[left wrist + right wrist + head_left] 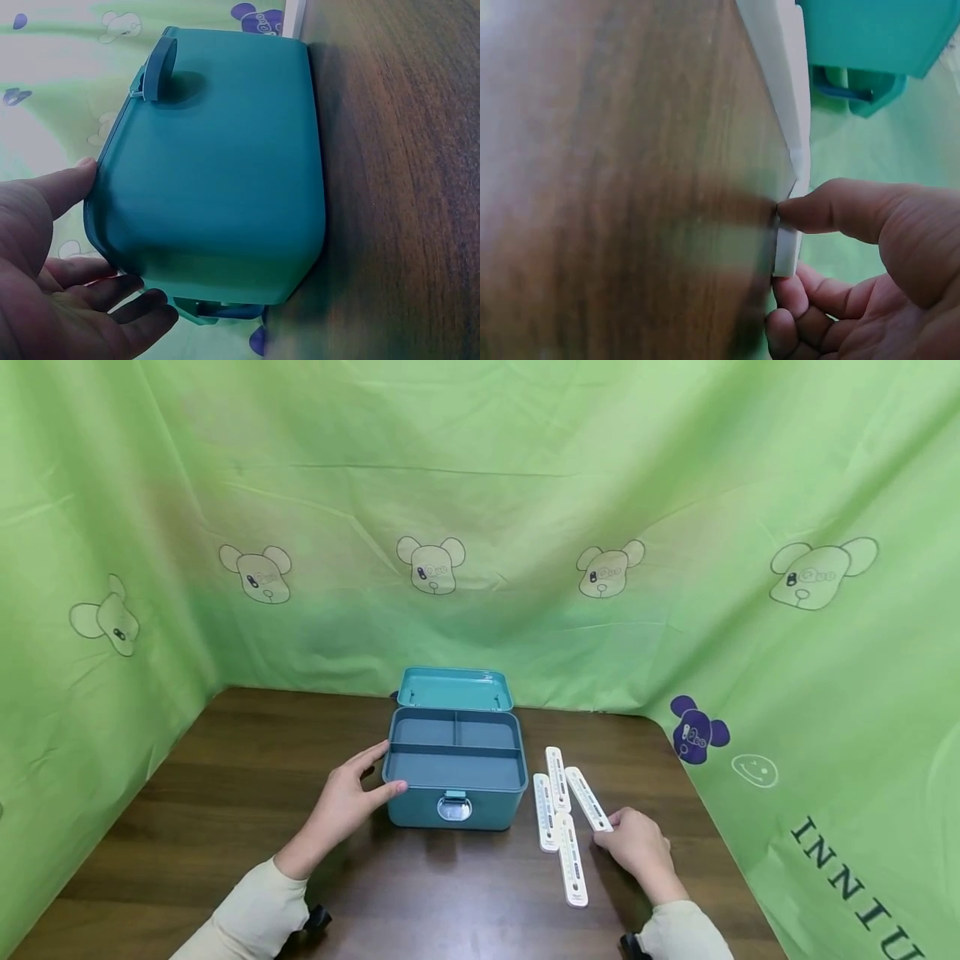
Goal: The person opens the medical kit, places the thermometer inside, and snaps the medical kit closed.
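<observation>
A teal storage box (453, 808) stands on the table with its lid (453, 688) tipped back, showing a divided top tray (457, 768). My left hand (347, 802) holds the box at its front left corner, thumb on the rim and fingers along the side; the left wrist view shows this left hand (82, 277) close up. To the right of the box lie several white thermometers (572, 860) with printed scales. My right hand (637, 843) pinches the near end of the rightmost thermometer (588, 799) between thumb and fingers, as the right wrist view shows with this thermometer (786, 251) low on the table.
Dark wood-grain table (225, 793) spreads around the box. Behind and on both sides hangs a green cloth (525, 485) printed with bear heads, its lower edge meeting the table's back edge. A clear latch (454, 810) sits on the box front.
</observation>
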`<state>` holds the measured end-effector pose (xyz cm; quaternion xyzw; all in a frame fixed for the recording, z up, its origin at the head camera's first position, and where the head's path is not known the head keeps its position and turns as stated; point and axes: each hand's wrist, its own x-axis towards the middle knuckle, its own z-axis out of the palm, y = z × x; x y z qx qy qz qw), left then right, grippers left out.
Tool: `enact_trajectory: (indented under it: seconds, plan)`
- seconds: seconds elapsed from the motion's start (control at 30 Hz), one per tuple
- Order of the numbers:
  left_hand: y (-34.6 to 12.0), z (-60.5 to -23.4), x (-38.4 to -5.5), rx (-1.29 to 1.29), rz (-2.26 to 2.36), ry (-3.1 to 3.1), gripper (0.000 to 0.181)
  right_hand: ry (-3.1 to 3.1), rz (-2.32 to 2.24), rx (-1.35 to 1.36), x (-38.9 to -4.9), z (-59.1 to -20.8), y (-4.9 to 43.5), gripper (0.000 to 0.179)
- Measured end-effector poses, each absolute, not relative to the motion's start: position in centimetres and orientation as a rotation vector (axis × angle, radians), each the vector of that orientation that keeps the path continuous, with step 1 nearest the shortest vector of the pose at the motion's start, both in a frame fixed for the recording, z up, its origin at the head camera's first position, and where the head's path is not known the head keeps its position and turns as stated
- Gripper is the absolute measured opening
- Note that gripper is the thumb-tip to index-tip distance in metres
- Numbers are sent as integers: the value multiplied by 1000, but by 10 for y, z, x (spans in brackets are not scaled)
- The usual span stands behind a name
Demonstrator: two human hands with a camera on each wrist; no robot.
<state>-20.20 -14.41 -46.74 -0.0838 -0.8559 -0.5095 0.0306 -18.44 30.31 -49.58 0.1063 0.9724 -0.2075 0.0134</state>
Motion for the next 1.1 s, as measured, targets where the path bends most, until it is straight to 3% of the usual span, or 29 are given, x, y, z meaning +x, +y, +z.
enact_trajectory:
  seconds: [0.5,1.1]
  plan:
    - [-144,-467,-201,-310,-1544,-2617,78,3025,-1157,313,-188,-497,328,34]
    - [-147,-465,-201,-303,-1584,-2647,81,3087,-1236,-209,-213,-445,332,34]
